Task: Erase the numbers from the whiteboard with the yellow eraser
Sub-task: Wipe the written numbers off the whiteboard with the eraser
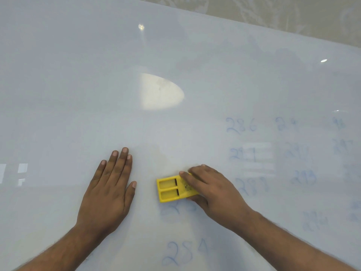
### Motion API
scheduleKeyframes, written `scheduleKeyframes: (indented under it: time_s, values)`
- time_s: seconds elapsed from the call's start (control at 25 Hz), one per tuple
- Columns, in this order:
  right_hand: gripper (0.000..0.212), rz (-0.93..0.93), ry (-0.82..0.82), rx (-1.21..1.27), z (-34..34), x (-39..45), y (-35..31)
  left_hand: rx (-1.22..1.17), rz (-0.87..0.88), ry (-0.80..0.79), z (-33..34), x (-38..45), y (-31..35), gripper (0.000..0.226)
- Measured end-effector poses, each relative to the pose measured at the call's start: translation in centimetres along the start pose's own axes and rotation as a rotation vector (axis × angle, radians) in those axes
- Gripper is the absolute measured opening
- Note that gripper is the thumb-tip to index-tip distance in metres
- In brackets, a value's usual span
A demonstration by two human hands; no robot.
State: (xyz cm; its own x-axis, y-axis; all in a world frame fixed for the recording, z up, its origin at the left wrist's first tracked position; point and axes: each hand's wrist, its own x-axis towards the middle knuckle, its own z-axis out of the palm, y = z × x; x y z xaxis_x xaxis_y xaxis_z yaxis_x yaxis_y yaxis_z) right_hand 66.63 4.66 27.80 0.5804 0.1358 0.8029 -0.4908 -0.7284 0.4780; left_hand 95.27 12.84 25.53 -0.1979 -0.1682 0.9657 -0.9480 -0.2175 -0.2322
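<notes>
The whiteboard (97, 75) fills nearly the whole view. My right hand (213, 189) grips the yellow eraser (170, 189) and presses it flat against the board. Faint blue numbers (241, 126) stand in columns to the right of the eraser, and a smeared one lies just under it. Another blue number (181, 251) sits lower down between my forearms. My left hand (109, 190) lies flat on the board to the left of the eraser, fingers spread, holding nothing.
The board's upper edge (254, 24) runs diagonally across the top right, with a patterned beige wall (273, 10) behind it. Bright light reflections (160, 92) show on the glossy surface. The left half of the board bears no writing.
</notes>
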Motion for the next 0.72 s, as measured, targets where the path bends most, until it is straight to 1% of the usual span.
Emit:
scheduleKeyframes:
  time_s: [0.08,0.16,0.32,0.44,0.52,0.72]
  values:
    - [0.050,-0.036,-0.060,-0.045,-0.8,-0.9,0.9,-0.002,0.000,0.002,-0.1,-0.3,0.0,0.063]
    - [0.050,-0.029,-0.079,-0.084,-1.6,-1.2,1.9,0.000,-0.001,-0.001,0.0,-0.7,0.1,0.063]
    - [0.054,0.108,-0.005,-0.080,-2.4,0.9,2.7,0.004,-0.006,-0.011,0.1,-1.4,0.3,0.063]
    - [0.056,0.179,0.079,-0.013,-1.3,2.8,1.1,-0.003,0.001,-0.021,0.1,-1.8,0.3,0.064]
    - [0.056,0.158,0.086,0.023,0.0,2.6,-0.7,-0.005,0.004,-0.023,0.2,-2.0,0.3,0.064]
    - [0.048,-0.014,0.005,0.024,1.7,-1.4,-2.9,-0.009,0.008,-0.028,0.2,-2.8,0.4,0.064]
